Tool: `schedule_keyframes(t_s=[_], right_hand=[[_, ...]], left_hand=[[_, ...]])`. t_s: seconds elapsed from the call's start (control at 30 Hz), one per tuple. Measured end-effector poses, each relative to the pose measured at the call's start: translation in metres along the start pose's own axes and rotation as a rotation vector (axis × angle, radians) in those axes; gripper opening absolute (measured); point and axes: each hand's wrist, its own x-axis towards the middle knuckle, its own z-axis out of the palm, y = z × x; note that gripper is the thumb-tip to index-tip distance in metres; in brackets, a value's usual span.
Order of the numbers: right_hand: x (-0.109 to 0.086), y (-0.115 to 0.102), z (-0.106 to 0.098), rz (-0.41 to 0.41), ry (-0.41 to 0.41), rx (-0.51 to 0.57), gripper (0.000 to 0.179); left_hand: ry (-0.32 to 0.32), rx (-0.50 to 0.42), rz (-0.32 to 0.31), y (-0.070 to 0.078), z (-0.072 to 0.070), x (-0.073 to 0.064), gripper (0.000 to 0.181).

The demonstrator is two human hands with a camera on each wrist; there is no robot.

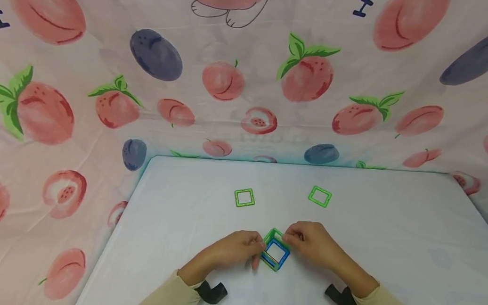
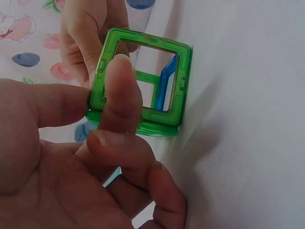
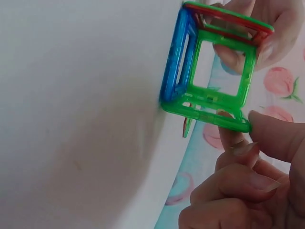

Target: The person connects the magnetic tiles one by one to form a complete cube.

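Between the two hands stands a small box of square magnetic tiles, with green tiles (image 3: 209, 119) as walls and a blue tile (image 3: 175, 57) lying against the white tabletop. One tile in the right wrist view shows a reddish tint along its green rim. My left hand (image 1: 239, 247) holds the box at its left corner, thumb at the edge of a green tile (image 2: 186, 71) and a finger across its face. On the opposite side, my right hand (image 1: 314, 242) pinches a green wall's edge between thumb and forefinger, its other fingers curled below.
Two loose green square tiles lie farther back on the white table (image 1: 172, 204): a left tile (image 1: 244, 190) and a right tile (image 1: 324, 190). Behind the table's far edge hangs a fruit-patterned cloth (image 1: 260, 45). Black bands show at both wrists.
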Motion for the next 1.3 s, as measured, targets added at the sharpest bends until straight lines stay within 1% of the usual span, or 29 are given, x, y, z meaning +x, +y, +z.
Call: schedule_keyframes(t_s=[0.13,0.33,0.47,0.63,0.77,0.93,1.17,1.3], right_hand=[[-0.001,0.001,-0.001,-0.001,0.007,-0.014,0.013],[-0.002,0.002,-0.003,-0.060,-0.002,-0.009,0.010],[0.003,0.005,-0.003,-0.074,0.000,-0.018,0.011],[0.011,0.010,-0.005,-0.060,-0.013,-0.014,0.011],[0.015,0.011,-0.009,-0.031,-0.056,0.015,0.014],[0.019,0.016,-0.014,-0.027,-0.120,0.048,0.017],[0.021,0.019,-0.015,-0.021,-0.161,0.086,0.017],[0.021,0.020,-0.017,-0.004,-0.177,0.082,0.018]], left_hand=[[0.003,0.016,0.002,0.001,0.001,0.000,0.027],[0.015,0.041,0.035,0.002,0.001,0.001,0.052],[0.000,0.054,0.060,0.001,0.002,0.001,0.057],[-0.007,0.084,0.081,0.000,0.006,0.001,0.063],[0.004,0.099,0.099,-0.001,0.008,0.002,0.065],[-0.004,0.112,0.114,-0.001,0.009,0.002,0.064],[-0.016,0.113,0.103,0.001,0.009,0.001,0.064],[-0.016,0.110,0.094,0.003,0.009,0.001,0.064]])
